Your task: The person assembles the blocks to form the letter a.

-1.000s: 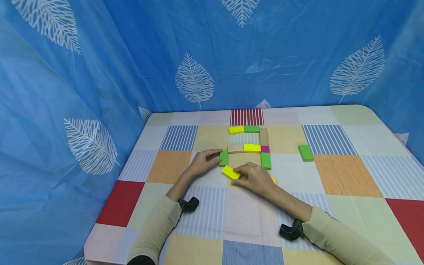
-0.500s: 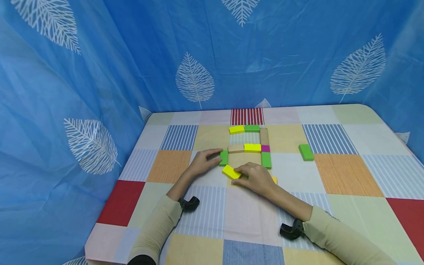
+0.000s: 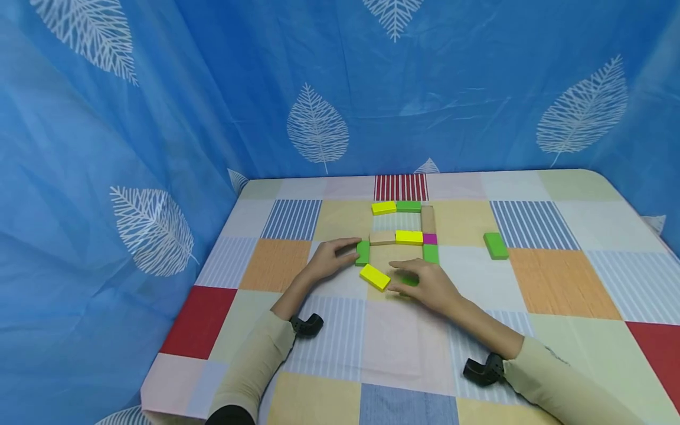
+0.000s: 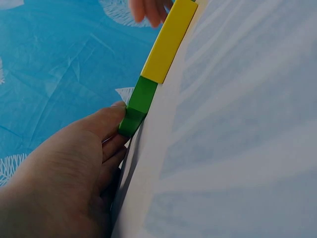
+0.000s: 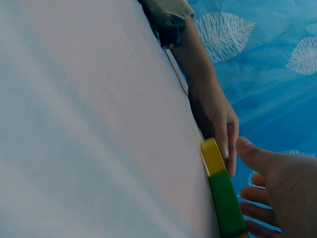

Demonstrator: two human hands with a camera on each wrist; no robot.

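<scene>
My left hand [image 3: 327,262] lies at the left of the block layout, thumb and fingers holding the end of a green wooden block [image 3: 363,253]. In the left wrist view the thumb rests against this green block [image 4: 142,94]. A yellow block [image 3: 375,277] lies slantwise below it, its corner close to the green one. My right hand [image 3: 427,284] is just right of the yellow block, thumb and fingers spread apart with a gap. Beneath its fingers a green block [image 3: 409,281] shows partly. In the right wrist view the right hand [image 5: 292,193] stands clear of the blocks.
Farther back lie yellow [image 3: 409,237], green [image 3: 408,206], plain wood [image 3: 428,219] and purple [image 3: 430,239] blocks, joined in lines. A lone green block [image 3: 496,246] sits to the right. Blue leaf-print cloth [image 3: 425,106] hangs behind the patchwork-covered table [image 3: 404,342].
My right hand has let go of the yellow block and moved slightly right, its fingers spreading. The left hand stays at its green block. The head view has shifted slightly.
</scene>
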